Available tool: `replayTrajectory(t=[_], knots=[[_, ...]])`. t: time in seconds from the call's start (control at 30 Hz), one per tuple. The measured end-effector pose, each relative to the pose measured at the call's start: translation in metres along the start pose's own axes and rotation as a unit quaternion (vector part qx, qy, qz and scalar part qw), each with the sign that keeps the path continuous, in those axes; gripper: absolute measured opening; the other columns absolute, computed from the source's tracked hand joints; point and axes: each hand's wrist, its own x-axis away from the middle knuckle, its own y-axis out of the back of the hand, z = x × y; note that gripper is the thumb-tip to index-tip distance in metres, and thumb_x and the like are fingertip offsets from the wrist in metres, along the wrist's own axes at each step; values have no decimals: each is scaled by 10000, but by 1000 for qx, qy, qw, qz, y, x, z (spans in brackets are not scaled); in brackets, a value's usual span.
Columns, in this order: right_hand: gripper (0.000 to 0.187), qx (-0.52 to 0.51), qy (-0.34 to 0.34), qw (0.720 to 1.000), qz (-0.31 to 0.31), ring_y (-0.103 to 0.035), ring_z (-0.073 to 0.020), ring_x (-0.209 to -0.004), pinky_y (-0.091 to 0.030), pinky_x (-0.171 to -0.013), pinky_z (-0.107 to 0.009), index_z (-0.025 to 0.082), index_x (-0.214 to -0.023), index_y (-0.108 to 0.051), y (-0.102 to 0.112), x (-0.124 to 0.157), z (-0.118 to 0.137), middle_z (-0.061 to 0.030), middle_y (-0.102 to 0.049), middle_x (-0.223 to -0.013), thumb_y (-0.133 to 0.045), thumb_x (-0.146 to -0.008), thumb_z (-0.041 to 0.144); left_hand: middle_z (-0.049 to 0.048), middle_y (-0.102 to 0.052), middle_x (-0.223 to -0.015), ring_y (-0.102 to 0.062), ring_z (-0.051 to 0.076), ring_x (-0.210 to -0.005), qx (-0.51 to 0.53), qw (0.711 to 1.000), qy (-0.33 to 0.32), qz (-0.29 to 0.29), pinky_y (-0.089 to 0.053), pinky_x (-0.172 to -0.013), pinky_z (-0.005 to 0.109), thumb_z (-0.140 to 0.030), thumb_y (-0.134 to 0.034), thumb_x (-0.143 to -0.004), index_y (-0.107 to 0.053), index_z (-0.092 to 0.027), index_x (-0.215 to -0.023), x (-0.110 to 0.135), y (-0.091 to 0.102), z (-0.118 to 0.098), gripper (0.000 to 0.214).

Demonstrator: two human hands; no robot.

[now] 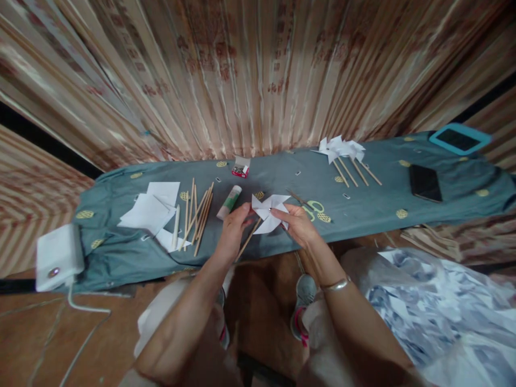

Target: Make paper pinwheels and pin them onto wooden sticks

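Both hands hold a white paper pinwheel (pixel 269 213) over a grey-green cloth (pixel 363 209). My left hand (pixel 233 232) pinches the pinwheel's left edge, and a thin wooden stick (pixel 246 242) runs down from the pinwheel beside it. My right hand (pixel 296 223) grips the pinwheel's right side with closed fingers. A glue stick (pixel 229 202) lies just left of the pinwheel. Scissors with pale green handles (pixel 312 207) lie just right of it.
Loose wooden sticks (pixel 197 215) and white paper sheets (pixel 151 212) lie at left. A small red box of pins (pixel 241 167) sits at the back. Finished pinwheels on sticks (pixel 342 153), a black phone (pixel 424 183) and a blue-framed tablet (pixel 459 138) lie at right. A white device (pixel 58 255) sits far left.
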Motion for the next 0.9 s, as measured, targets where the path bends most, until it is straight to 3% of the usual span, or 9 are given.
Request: replayTrajectory(t=[0.13, 0.3, 0.9], knots=[[404, 8, -15, 1000, 20, -652, -158, -608, -521, -695, -317, 200, -728, -778, -2, 2, -1, -1, -747, -661, -941, -444, 436, 47, -712, -695, -631, 155, -676, 22, 995, 68, 68, -477, -681, 263, -482, -893, -522, -726, -123, -733, 5, -16, 0, 449], [406, 15, -26, 999, 33, -675, -166, -652, -524, -716, -315, 200, -796, -794, -2, 5, -1, -19, -778, -753, -931, -492, 431, 29, -698, -652, -580, 118, -596, 31, 996, 76, 41, -438, -614, 241, -422, -906, -519, -746, -114, -747, 3, -19, 6, 415], [425, 54, -18, 998, 29, -638, -137, -640, -507, -736, -306, 191, -807, -782, -1, 1, -8, -2, -762, -740, -916, -509, 463, 16, -687, -625, -574, 119, -552, 47, 995, 82, 11, -435, -576, 249, -416, -913, -499, -732, -122, -725, 4, -11, 11, 413]])
